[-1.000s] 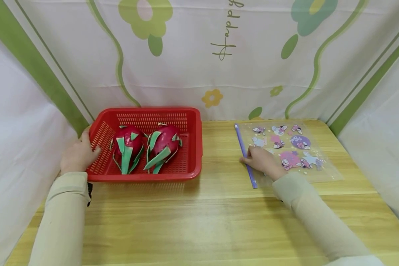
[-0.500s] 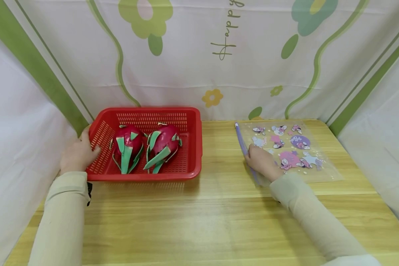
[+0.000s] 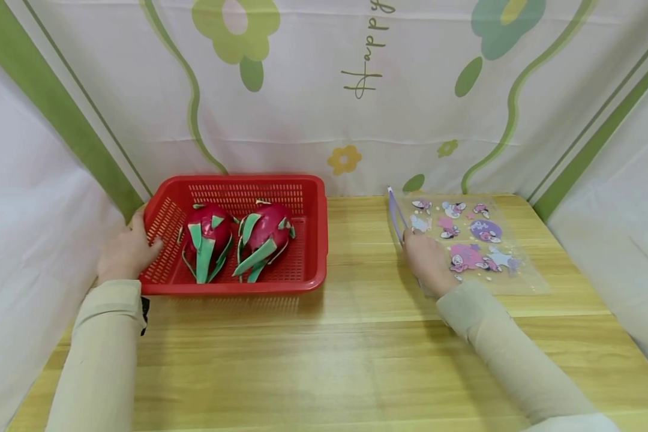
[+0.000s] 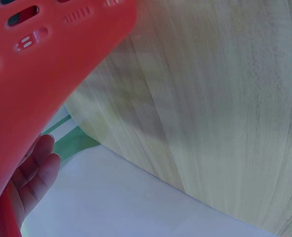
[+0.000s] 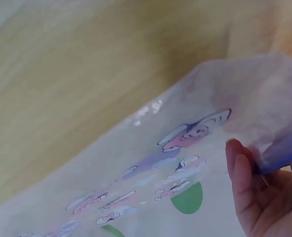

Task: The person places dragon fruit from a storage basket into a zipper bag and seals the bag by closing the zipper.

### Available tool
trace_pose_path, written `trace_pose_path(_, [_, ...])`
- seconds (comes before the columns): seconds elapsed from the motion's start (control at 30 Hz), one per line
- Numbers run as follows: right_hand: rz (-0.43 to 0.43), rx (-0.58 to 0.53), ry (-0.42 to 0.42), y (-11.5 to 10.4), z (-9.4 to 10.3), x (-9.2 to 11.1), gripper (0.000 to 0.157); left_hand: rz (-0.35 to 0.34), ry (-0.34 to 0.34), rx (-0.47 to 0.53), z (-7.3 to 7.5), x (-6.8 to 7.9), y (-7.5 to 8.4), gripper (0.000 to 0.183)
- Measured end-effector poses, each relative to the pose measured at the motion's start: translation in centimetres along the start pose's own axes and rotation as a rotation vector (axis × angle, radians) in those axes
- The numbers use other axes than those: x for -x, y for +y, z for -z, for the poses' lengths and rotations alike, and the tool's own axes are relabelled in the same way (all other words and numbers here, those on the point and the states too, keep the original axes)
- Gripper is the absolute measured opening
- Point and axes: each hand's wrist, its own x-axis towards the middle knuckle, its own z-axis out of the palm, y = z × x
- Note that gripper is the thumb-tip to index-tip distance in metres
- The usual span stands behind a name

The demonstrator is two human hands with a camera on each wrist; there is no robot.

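Note:
At the left side of the red plastic basket [image 3: 232, 288], my left hand [image 3: 123, 251] grips the rim, thumb over the inner side. Its fingers [image 4: 40, 170] show beside the outer wall in the left wrist view. Two dragon fruits, one on the left [image 3: 209, 240] and one on the right [image 3: 267, 231], lie in the basket; both are red with green scales. My right hand [image 3: 428, 263] pinches the purple zip edge [image 3: 396, 217] of a clear zip bag [image 3: 480, 243] printed with cartoon figures. That edge is raised off the table, and the bag mouth gapes slightly.
The wooden table [image 3: 324, 360] carries both the basket and the bag. A white cloth with printed flowers [image 3: 344, 159] hangs behind it, and white cloth walls [image 3: 38, 198] flank both sides. Bare wood separates the basket from the bag.
My right hand has lifted the bag's zip edge from the table and bent it, and its two sides have parted. The left hand, basket and dragon fruits have stayed in place.

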Motion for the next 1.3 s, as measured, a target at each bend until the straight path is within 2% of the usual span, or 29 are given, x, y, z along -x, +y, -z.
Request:
trace_pose_path(0.2, [0.047,0.037,0.099,-0.3,-0.1,0.3,0.016,-0.002,0.001,-0.002,0.0,0.0,0.0,0.076])
trace_pose_path(0.37, [0.094,0.067,0.156,-0.6,-0.2,0.3,0.008,-0.003,0.005,0.005,0.0,0.0,0.0,0.076])
trace_pose_path(0.53, [0.105,0.104,0.232,-0.8,-0.3,0.4,0.004,-0.005,0.011,0.002,-0.1,-0.1,-0.1,0.076])
trace_pose_path(0.6, [0.107,0.141,0.272,-0.8,-0.3,0.3,0.007,-0.006,0.012,-0.001,-0.1,-0.1,-0.2,0.076])
trace_pose_path(0.77, [0.100,0.205,0.347,-0.9,-0.3,0.2,0.027,-0.009,0.009,0.002,-0.1,-0.1,-0.2,0.076])
trace_pose_path(0.83, [0.102,0.215,0.378,-0.9,-0.3,0.2,0.029,-0.011,0.010,0.010,0.0,-0.1,-0.2,0.076])
trace_pose_path(1.0, [0.129,0.233,0.474,-1.1,-0.3,0.3,0.007,-0.007,0.008,0.016,0.0,-0.1,0.0,0.077])
trace_pose_path(1.03, [0.129,0.234,0.481,-1.1,-0.2,0.3,0.004,-0.005,0.007,0.015,0.0,-0.1,0.0,0.077])
trace_pose_path(1.13, [0.118,0.271,0.475,-1.1,0.1,0.4,0.008,-0.002,0.001,0.011,0.0,-0.1,0.0,0.079])
trace_pose_path(1.3, [0.102,0.408,0.428,-1.0,1.0,0.4,0.010,-0.002,0.002,0.013,0.0,-0.1,0.0,0.078])
